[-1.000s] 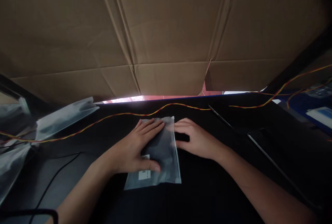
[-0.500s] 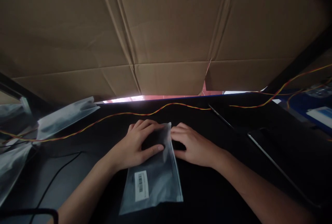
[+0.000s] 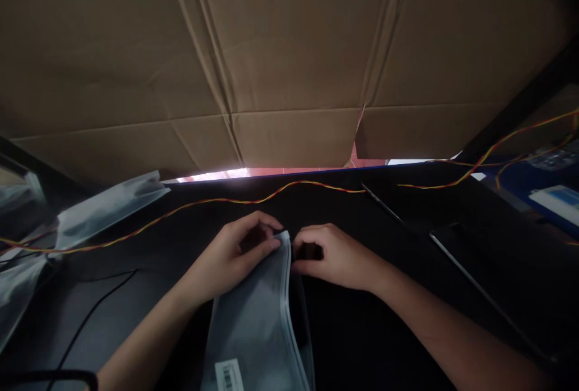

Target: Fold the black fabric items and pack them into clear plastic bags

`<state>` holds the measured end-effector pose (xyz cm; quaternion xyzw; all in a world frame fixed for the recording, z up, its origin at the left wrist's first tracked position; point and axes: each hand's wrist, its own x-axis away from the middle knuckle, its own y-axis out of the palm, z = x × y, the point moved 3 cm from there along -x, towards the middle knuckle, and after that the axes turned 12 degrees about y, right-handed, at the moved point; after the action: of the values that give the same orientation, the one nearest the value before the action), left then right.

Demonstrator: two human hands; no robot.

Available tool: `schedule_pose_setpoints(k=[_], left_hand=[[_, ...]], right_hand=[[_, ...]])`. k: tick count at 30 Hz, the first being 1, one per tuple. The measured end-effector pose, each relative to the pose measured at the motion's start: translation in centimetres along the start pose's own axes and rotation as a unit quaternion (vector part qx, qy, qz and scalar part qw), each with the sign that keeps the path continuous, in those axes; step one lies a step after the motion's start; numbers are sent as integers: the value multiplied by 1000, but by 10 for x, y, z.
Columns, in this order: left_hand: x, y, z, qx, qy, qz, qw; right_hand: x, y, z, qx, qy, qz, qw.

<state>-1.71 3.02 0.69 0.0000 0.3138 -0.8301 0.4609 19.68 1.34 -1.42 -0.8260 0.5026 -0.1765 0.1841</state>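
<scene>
A frosted plastic zip bag [image 3: 253, 312] with a white barcode label [image 3: 230, 375] lies in front of me, running down past the lower edge of the picture. My left hand [image 3: 246, 252] pinches its far corner between thumb and fingers, next to the zip strip. At the bag's right side, my right hand [image 3: 314, 250] is curled, its thumb and fingertips closed at the bag's edge. The exact grip of those fingertips is hard to see. Along the right side the two layers stand apart, with a dark gap between them.
Twisted red and yellow wire [image 3: 217, 200] crosses the black table behind my hands. More plastic bags [image 3: 108, 207] and a black cable [image 3: 97, 306] lie left. Two dark flat devices [image 3: 488, 288] are at right, near a blue tray [image 3: 520, 189]. Cardboard [image 3: 294, 47] rises behind.
The bag has shifted toward me, and its zip edge has lifted and parted. My left hand has gone from lying over the bag to pinching its corner. My right hand has curled more.
</scene>
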Motion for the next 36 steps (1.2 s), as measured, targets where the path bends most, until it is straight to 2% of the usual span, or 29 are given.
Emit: schedule_pose_setpoints(k=[4,7,9,11,18,22,26,30,32,36], left_hand=[[1,5,9,53,7,-26,998],[1,6,8,32,-7,-41,999],[1,4,6,11,-16,-38,999],[2,4,5,1,-26,-40,999],[3,10,10,-19,-48,-77,996],[3,13,11,-14,-51,-81,995],[2,9,3,-13,-40,-31,999],[1,-7,-9,-104,-31,56,992],[0,-16,-16,-164,-29,84,982],[-3,-41,-25,-273,-49,120,953]], right_hand=[[5,17,-7,-23,16,-10,1000],[5,15,-6,-45,56,-31,997],[4,10,-1,-95,115,-65,987],[2,6,2,-149,143,-79,975],[2,17,1,-192,142,-33,970],[2,22,0,-222,150,-74,961],[4,26,-3,-248,153,-121,949],[13,32,-7,-217,201,-190,936],[19,34,-8,-196,221,-240,924],[32,38,-11,-158,248,-370,881]])
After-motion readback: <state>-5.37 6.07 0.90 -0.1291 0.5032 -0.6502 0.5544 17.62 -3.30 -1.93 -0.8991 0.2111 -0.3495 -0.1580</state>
